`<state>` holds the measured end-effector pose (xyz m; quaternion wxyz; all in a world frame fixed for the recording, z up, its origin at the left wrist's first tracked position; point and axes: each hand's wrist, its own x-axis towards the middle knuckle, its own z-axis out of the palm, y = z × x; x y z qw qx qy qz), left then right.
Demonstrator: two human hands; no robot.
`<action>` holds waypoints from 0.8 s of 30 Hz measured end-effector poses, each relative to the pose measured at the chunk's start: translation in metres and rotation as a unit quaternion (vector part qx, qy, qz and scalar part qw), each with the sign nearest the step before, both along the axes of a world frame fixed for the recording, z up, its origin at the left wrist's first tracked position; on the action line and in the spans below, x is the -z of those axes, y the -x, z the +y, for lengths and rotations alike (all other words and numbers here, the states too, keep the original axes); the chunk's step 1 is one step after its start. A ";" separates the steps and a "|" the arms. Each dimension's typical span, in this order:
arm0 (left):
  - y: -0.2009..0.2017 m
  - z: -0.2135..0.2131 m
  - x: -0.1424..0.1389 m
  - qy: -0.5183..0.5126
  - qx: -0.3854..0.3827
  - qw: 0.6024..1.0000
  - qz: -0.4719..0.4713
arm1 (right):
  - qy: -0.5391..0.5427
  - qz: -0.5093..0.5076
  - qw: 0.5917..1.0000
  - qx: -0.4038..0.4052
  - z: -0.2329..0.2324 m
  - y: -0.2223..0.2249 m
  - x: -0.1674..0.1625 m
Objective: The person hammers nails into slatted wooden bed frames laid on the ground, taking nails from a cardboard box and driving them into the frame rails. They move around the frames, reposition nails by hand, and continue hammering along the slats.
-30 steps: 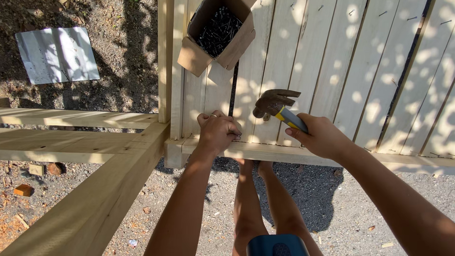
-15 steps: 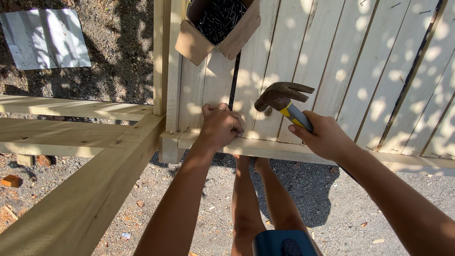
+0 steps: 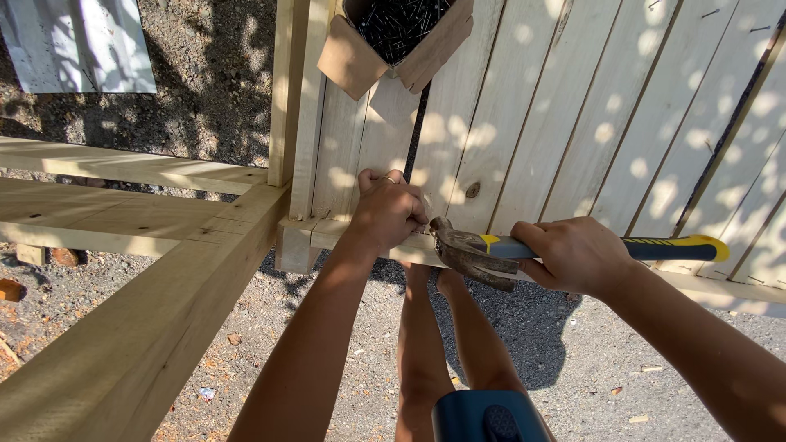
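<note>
Scene: a person is standing over a pale wooden fence panel (image 3: 573, 123) lying on a lumber frame, working at the horizontal rail (image 3: 327, 233) along the panel's near edge, in dappled sunlight.

Left hand: the left hand (image 3: 389, 209) is curling into a loose fist against the rail, fingertips pinching at a spot on the pickets just above the rail. A nail is presumably being held there, but it is too small and too hidden by the fingers to make out.

Right hand: the right hand (image 3: 573, 255) is wrapping firmly around the neck of a claw hammer (image 3: 524, 250), choked up close to the head.

Hammer axis: the hammer is lying almost level and parallel to the rail, its steel head pointing towards the left hand and its yellow-and-black grip trailing away past the right wrist.

Key relation: the hammer's head is sitting just beside the left fingertips, on the right-hand side of them and touching or nearly touching the rail. The left hand is the one at the pinched spot; the right is reaching it only through the tool.

Supply: an open cardboard box of dark nails (image 3: 397, 33) is resting on the panel above the rail, well apart from both hands.

Surroundings: a corner post (image 3: 286, 90) is rising from the rail's left end, framing beams (image 3: 123, 352) are running away to the left of it, and gravel ground (image 3: 573, 360) is showing below the rail, with the person's bare legs (image 3: 446, 327) standing on it.
</note>
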<state>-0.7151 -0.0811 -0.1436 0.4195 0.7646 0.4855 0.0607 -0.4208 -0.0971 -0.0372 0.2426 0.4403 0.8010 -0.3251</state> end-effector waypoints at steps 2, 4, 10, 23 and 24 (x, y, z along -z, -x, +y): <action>0.000 0.001 0.002 -0.002 0.004 1.000 0.001 | -0.005 0.022 1.000 -0.014 0.002 0.006 0.000; 0.000 0.002 0.004 0.012 0.006 1.000 0.009 | -0.003 0.033 0.999 -0.020 0.005 0.012 0.001; -0.001 0.005 0.003 0.005 0.019 0.999 0.035 | 0.034 -0.014 0.999 -0.031 0.013 0.021 0.008; 0.000 0.007 -0.001 0.007 0.013 1.000 0.019 | 0.021 0.030 0.998 -0.044 0.022 0.019 0.012; -0.001 0.007 0.000 0.013 0.015 0.999 0.026 | 0.032 0.014 0.998 -0.044 0.024 0.020 0.013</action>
